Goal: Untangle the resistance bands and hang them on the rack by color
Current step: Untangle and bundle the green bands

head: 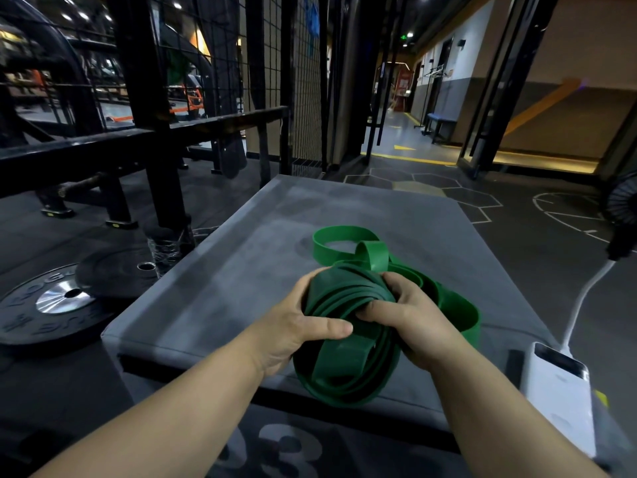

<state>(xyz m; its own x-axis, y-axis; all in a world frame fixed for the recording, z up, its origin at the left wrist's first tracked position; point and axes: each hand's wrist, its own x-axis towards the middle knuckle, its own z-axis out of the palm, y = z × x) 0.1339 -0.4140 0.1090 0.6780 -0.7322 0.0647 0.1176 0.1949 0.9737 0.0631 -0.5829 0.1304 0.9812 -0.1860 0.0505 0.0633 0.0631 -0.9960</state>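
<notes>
Far left on the floor: weight plates [51,301]; behind them a black steel frame [148,132]; a wire mesh panel [303,81] is seen further back, possibly the rack, not confirmed. Centre: grey padded box [241,253]; the green resistance bands [348,339] are bunched at its near right part. The left hand [303,326] is wrapped round the bundle's left side; fingers curled behind it, thumb laid across the front. The right hand [410,319] is closed round the right side; thumb pressed into the coils, fingers curled round them. A brighter green loop [344,243] is left lying flat on the far side; the number of bands cannot be told. Right edge: white power bank [558,391] with cable [586,294]. Handling, judged: rubber expected soft, floppy, grippy rather than slippery; fairly heavy when bunched; snags expected if pulled hard; a free outer loop is best pinched and fed out through the coils, with the bundle kept supported on the box.
</notes>
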